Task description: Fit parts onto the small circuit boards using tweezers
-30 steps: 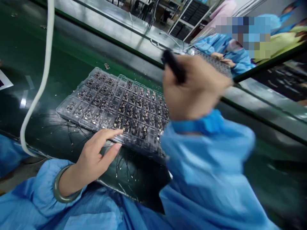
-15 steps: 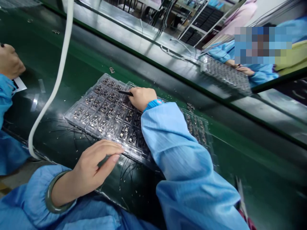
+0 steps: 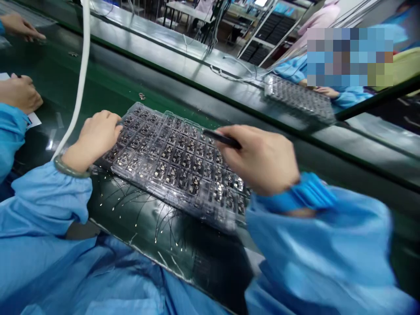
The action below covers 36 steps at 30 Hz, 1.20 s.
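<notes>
A clear plastic tray [image 3: 154,187] lies on the green work surface, its compartments filled with rows of small circuit boards [image 3: 188,158]. At its left end, my left hand [image 3: 98,138] grips the edge with curled fingers; the fingertips are partly hidden. My right hand [image 3: 262,157] is closed around black tweezers [image 3: 225,139], above the tray's right part. The tweezers point left, and I cannot make out anything in their tips. Thin black wires [image 3: 164,218] with light ends stick out along the tray's near side.
A white cable [image 3: 82,70] rises at the left. Beyond it are a co-worker's hand [image 3: 19,94] and another hand [image 3: 21,27]. One loose small part [image 3: 141,96] lies behind the tray. Across the metal ledge, a person works at another filled tray [image 3: 298,98].
My left hand has moved from the near side to the tray's left edge and taken hold. My right hand has drawn back rightward with the tweezers. The tray appears shifted slightly left.
</notes>
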Each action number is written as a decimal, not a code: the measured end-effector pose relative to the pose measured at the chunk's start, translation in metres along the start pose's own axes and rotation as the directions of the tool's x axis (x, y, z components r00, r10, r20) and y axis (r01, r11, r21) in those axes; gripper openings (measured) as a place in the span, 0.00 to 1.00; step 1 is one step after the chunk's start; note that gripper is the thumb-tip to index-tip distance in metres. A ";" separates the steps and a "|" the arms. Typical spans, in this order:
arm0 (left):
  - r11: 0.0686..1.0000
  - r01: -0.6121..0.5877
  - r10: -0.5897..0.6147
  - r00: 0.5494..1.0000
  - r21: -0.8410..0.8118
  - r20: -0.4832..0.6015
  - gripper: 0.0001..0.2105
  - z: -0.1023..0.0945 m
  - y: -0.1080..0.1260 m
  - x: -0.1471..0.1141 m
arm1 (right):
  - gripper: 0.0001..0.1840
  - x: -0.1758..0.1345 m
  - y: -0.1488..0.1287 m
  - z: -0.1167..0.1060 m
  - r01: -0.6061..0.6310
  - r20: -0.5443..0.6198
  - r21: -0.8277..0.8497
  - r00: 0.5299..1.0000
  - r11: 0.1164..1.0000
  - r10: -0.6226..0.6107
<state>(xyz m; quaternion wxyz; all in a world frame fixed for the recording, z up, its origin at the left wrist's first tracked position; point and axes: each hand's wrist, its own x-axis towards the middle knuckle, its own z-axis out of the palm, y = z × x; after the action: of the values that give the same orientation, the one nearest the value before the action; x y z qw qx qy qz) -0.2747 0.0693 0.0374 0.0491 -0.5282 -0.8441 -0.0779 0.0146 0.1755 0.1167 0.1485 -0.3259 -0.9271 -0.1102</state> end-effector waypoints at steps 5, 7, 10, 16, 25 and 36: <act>0.996 0.085 -0.086 0.995 0.030 0.046 0.19 0.013 -0.007 0.024 | 0.11 -0.079 0.008 -0.028 0.153 0.029 -0.016 0.988 0.988 -0.152; 0.996 0.079 -0.081 0.995 0.030 0.052 0.18 0.015 -0.008 0.030 | 0.11 -0.105 0.006 -0.029 0.180 0.068 0.022 0.981 0.983 -0.181; 0.996 0.088 -0.089 0.994 0.027 0.057 0.16 0.017 -0.011 0.034 | 0.12 -0.137 0.006 -0.020 0.150 0.044 0.095 0.987 0.984 -0.155; 0.995 0.090 -0.093 0.992 0.037 0.088 0.16 0.015 -0.017 0.033 | 0.13 -0.173 0.015 0.002 0.025 0.051 0.145 0.998 0.989 -0.033; 0.982 0.148 -0.169 0.965 0.114 0.202 0.18 -0.002 -0.011 0.022 | 0.13 -0.206 -0.002 -0.003 -0.105 0.158 0.305 0.986 0.946 0.058; 0.943 0.272 -0.310 0.928 0.192 0.208 0.21 -0.004 -0.017 0.024 | 0.15 -0.246 -0.049 0.040 -0.409 0.371 0.468 0.896 0.783 0.245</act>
<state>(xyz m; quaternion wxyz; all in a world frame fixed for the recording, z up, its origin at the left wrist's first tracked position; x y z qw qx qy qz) -0.3005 0.0829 0.0439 -0.0214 -0.3967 -0.9165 0.0468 0.1581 0.0095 -0.0114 0.1127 -0.4412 -0.8603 0.2293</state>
